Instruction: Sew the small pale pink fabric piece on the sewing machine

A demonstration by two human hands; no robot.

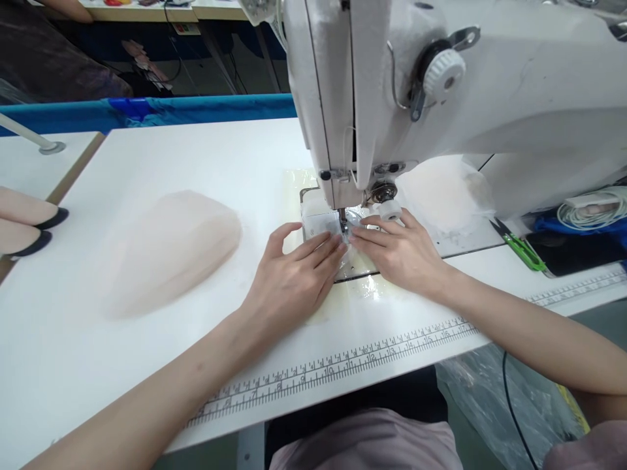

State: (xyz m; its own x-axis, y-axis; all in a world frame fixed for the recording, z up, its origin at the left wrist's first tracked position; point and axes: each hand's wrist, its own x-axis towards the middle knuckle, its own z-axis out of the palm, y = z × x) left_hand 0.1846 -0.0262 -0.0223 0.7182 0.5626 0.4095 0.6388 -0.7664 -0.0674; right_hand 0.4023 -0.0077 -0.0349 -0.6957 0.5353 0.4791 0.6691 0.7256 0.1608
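A white sewing machine (337,98) stands before me, its presser foot (343,225) low over the metal needle plate. Close to the foot, my left hand (298,274) lies flat on the plate, thumb spread away and fingertips at a small whitish, see-through piece (321,224). From the other side my right hand (396,248) rests with fingers stretched out, their tips just right of the foot. Both hands look open, pressing down rather than gripping. The fingers partly cover the piece, and its exact kind is unclear. A sheer beige fabric piece (186,248) lies to the left.
More pale sheer fabric (441,196) lies under the machine arm. Green-handled thread snips (522,247) rest at right beside a black flat device (578,251) and coiled white cable (595,210). A ruler strip (337,369) runs along the front edge. Beige black-tipped pieces (24,222) sit at left.
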